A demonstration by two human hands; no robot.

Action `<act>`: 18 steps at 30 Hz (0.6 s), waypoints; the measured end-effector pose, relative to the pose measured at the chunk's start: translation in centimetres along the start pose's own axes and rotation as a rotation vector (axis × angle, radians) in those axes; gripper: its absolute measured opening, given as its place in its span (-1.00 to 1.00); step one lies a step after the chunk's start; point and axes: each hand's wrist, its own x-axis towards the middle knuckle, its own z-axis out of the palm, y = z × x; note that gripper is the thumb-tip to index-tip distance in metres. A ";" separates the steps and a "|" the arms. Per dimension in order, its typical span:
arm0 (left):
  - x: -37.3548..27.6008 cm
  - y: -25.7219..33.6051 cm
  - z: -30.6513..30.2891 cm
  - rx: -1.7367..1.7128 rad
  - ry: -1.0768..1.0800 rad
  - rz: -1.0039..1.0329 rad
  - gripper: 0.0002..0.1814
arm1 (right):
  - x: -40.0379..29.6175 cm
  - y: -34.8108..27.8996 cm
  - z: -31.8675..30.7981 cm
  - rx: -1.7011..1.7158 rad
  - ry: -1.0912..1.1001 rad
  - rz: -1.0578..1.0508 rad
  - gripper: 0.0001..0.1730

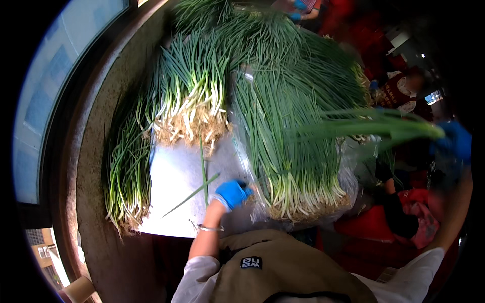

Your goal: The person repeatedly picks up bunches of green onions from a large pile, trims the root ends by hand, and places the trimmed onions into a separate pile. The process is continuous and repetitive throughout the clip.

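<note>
My right hand (456, 142), in a blue glove, is stretched far out to the right and grips a bunch of green onions (394, 127). The bunch is motion-blurred, its leaves trailing left above a wide row of green onions (299, 159) on clear plastic sheeting (242, 151). My left hand (232, 194), also blue-gloved, is over the metal tabletop (174, 163) beside the sheeting's left edge. Its fingers look curled, but whether they hold anything is hidden. Two loose green leaves (204, 181) lie crossed just left of it.
A rooted pile of green onions (193, 94) lies ahead, another bundle (129, 181) along the left wall ledge (102, 113). More green onions (265, 38) cover the far end. Co-workers (396, 91) are at the right, and another person's gloved hand (295, 16) shows at the top.
</note>
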 end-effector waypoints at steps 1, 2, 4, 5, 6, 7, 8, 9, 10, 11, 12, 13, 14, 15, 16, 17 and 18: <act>-0.7 1.5 0.2 0.425 -0.022 -0.058 -0.43 | 2.3 -0.7 -1.4 0.046 0.004 -0.028 -0.40; -1.0 2.4 0.6 0.519 -0.066 -0.117 -0.57 | 3.9 -1.2 -2.5 0.058 0.090 -0.071 -0.44; -1.5 0.3 2.1 0.487 0.031 -0.051 -0.68 | 7.7 -2.6 -4.4 0.088 0.205 -0.164 -0.53; -1.6 -0.9 2.7 0.471 0.072 -0.012 -0.73 | 9.1 -4.7 -4.5 0.117 0.287 -0.196 -0.58; -1.9 -1.1 2.8 0.418 0.118 0.031 -0.77 | 11.0 -5.7 -4.9 0.185 0.292 -0.256 -0.64; -2.4 -1.2 2.7 0.364 0.170 0.070 -0.78 | 13.2 -7.0 -5.2 0.252 0.290 -0.325 -0.68; -2.4 -1.1 2.6 0.310 0.210 0.130 -0.74 | 14.6 -8.1 -5.8 0.312 0.296 -0.374 -0.71; -2.9 -1.1 2.2 0.261 0.263 0.168 -0.68 | 16.9 -9.9 -5.4 0.349 0.229 -0.483 -0.70; -2.8 -0.6 1.9 0.291 0.222 0.155 -0.55 | 18.8 -11.4 -4.7 0.465 0.186 -0.524 -0.67; -2.7 -0.1 1.5 0.229 0.211 0.110 -0.53 | 21.6 -13.2 -3.3 0.742 0.167 -0.532 -0.66; -3.3 0.0 1.4 0.160 0.210 0.035 -0.52 | 24.3 -16.7 -1.3 0.888 -0.241 -0.634 -0.61; -4.0 0.2 1.4 0.086 0.210 -0.043 -0.50 | 29.1 -18.6 1.1 1.133 -0.180 -0.652 -0.51; -3.7 1.0 1.3 0.030 0.179 -0.074 -0.48 | 31.8 -19.7 2.9 1.187 -0.378 -0.769 -0.50; -3.8 1.2 1.3 0.024 0.190 -0.075 -0.49 | 35.0 -21.5 5.6 1.243 -0.628 -0.898 -0.48; -4.2 1.2 1.3 0.012 0.211 -0.090 -0.49 | 37.7 -23.6 9.1 1.407 -0.714 -0.824 -0.48; -4.7 1.2 1.3 0.002 0.229 -0.106 -0.49 | 39.9 -25.2 12.9 1.568 -0.797 -0.733 -0.49; -5.2 1.3 1.2 -0.031 0.246 -0.122 -0.51 | 42.4 -26.2 16.9 1.674 -0.866 -0.616 -0.53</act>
